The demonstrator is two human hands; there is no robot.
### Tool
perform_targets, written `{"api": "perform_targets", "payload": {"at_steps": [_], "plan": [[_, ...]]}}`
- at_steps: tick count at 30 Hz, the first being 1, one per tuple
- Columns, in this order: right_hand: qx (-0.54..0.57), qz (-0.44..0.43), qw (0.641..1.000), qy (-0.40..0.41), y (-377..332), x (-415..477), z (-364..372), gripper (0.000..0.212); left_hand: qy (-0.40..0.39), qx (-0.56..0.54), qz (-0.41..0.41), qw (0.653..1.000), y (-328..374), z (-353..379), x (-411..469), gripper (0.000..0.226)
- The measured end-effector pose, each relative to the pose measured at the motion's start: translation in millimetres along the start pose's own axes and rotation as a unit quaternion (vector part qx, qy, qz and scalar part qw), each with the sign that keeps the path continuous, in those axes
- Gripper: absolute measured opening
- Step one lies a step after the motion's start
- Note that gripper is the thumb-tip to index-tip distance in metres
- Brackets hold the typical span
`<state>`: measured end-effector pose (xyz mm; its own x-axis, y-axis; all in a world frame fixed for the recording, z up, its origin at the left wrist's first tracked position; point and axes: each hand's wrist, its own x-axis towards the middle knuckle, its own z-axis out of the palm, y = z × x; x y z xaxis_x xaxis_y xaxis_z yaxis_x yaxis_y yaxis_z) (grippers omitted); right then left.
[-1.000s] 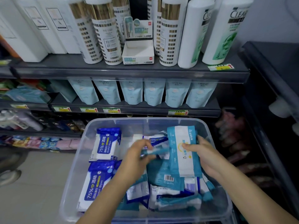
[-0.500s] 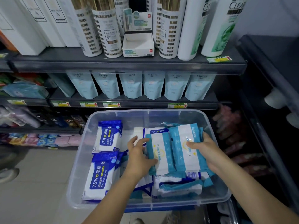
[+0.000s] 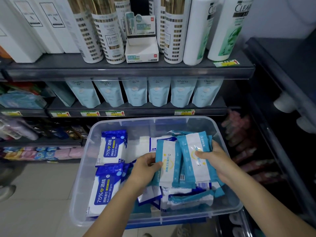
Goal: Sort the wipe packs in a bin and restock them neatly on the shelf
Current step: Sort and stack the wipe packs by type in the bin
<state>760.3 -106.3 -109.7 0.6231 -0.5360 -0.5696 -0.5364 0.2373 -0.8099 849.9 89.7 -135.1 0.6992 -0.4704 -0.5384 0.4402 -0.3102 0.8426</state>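
Grey shop shelves (image 3: 130, 72) are standing behind a clear bin (image 3: 80, 185). Left hand (image 3: 145, 168) is pinching one teal wipe pack (image 3: 168, 161); right hand (image 3: 215, 159) is clamping another teal pack (image 3: 191, 151), thumbs lying on top.

A small white display box (image 3: 141, 51) stands open, flanked on both sides by tall gold-checked white bottles (image 3: 112, 35). Green-and-white Clear bottles (image 3: 227, 29) stand further right. Below the box is a row of pale blue Giving pouches (image 3: 135, 93), with yellow price tags (image 3: 114, 113) under them. Far below-left of the box lies grey tiled floor (image 3: 42, 194).
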Motion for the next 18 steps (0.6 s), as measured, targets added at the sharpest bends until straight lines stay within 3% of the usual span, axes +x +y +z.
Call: {"api": "perform_targets", "payload": {"at_steps": [12,18], "plan": [[0.007,-0.003,1.0,-0.014,-4.0,1.1,1.5,0.042,-0.01,-0.094,0.022,0.995,28.1,-16.1,-13.9,0.019],[0.001,0.001,1.0,-0.012,-3.9,3.1,3.1,0.046,-0.039,-0.003,-0.004,0.999,27.7,-18.9,-20.2,0.015]]}}
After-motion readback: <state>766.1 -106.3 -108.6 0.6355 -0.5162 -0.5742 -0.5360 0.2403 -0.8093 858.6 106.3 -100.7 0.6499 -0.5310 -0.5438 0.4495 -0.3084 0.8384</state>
